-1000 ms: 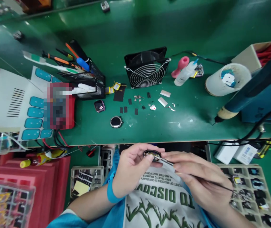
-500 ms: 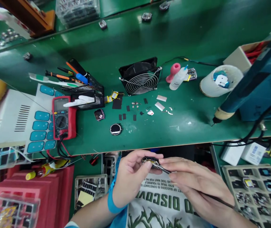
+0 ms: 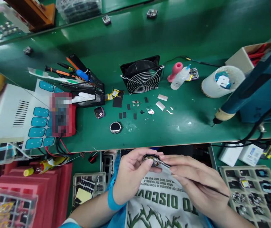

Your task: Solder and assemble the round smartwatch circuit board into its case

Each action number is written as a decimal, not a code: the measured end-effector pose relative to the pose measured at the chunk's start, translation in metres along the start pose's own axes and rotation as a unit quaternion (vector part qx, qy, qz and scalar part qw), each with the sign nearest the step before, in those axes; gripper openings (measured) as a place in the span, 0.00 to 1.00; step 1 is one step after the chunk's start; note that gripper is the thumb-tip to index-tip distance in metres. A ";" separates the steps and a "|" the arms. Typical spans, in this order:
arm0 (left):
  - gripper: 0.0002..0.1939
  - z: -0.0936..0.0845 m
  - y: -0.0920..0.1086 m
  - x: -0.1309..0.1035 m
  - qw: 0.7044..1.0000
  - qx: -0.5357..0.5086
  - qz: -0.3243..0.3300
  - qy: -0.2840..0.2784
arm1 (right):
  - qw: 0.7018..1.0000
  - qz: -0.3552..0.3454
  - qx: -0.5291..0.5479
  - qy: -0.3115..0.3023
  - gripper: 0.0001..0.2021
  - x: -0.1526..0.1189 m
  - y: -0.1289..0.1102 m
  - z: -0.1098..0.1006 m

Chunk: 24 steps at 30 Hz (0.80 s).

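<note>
My left hand (image 3: 135, 171), with a blue band at the wrist, grips a small round watch case (image 3: 152, 157) between thumb and fingers. The case is opened up, and small parts show inside it. My right hand (image 3: 194, 175) is closed around dark metal tweezers (image 3: 165, 164), whose tips reach into the case. Whether the tips pinch a part is too small to tell. Both hands are in front of the bench edge, above a printed shirt. On the bench beyond them lies another round watch (image 3: 115, 127), and a square watch (image 3: 99, 112) sits farther left.
A fan (image 3: 142, 76) stands at the back of the green bench (image 3: 187, 129). Small loose parts (image 3: 151, 111) lie before it. To the left are a red multimeter (image 3: 73, 118) and a tool holder (image 3: 99, 95); rightward, a white tub (image 3: 221, 82) and a soldering iron (image 3: 223, 112).
The watch case has tilted so that more of its inside shows. The tweezers stay at it, with the right hand shifted slightly. The whole view has moved a little.
</note>
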<state>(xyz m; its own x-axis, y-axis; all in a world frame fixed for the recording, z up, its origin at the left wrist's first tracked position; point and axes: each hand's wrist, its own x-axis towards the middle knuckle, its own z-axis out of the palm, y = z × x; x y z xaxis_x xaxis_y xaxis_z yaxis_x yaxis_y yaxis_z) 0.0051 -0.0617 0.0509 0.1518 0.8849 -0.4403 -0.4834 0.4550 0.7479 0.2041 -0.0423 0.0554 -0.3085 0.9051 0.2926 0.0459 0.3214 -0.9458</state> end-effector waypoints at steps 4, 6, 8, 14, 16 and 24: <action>0.09 -0.004 -0.005 0.005 1.000 -0.012 -0.013 0.021 | 1.000 0.030 0.006 0.008 0.18 0.002 0.005 0.005; 0.10 -0.005 -0.008 0.009 0.998 -0.020 -0.024 0.046 | 0.996 0.079 0.032 0.036 0.13 0.007 0.012 0.007; 0.12 -0.006 -0.010 0.014 0.997 -0.034 -0.036 0.060 | 0.984 0.151 0.058 0.069 0.05 0.015 0.022 0.004; 0.24 -0.010 -0.011 0.014 0.991 -0.095 -0.074 0.064 | 0.935 0.232 -0.262 -0.056 0.28 0.045 0.049 -0.038; 0.25 -0.012 -0.012 0.013 0.991 -0.101 -0.071 0.055 | 0.893 0.173 -0.412 -0.042 0.29 0.050 0.049 -0.046; 0.14 -0.009 -0.012 0.003 1.000 0.011 0.021 -0.005 | 0.950 -0.010 -0.256 -0.180 0.05 0.032 0.014 -0.003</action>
<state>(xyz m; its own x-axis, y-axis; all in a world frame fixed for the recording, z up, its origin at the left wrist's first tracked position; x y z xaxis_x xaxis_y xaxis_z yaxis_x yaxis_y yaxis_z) 0.0038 -0.0648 0.0366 0.1409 0.9043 -0.4030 -0.4707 0.4193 0.7763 0.1975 -0.0076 0.0522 -0.6148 0.7729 0.1568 0.4631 0.5147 -0.7216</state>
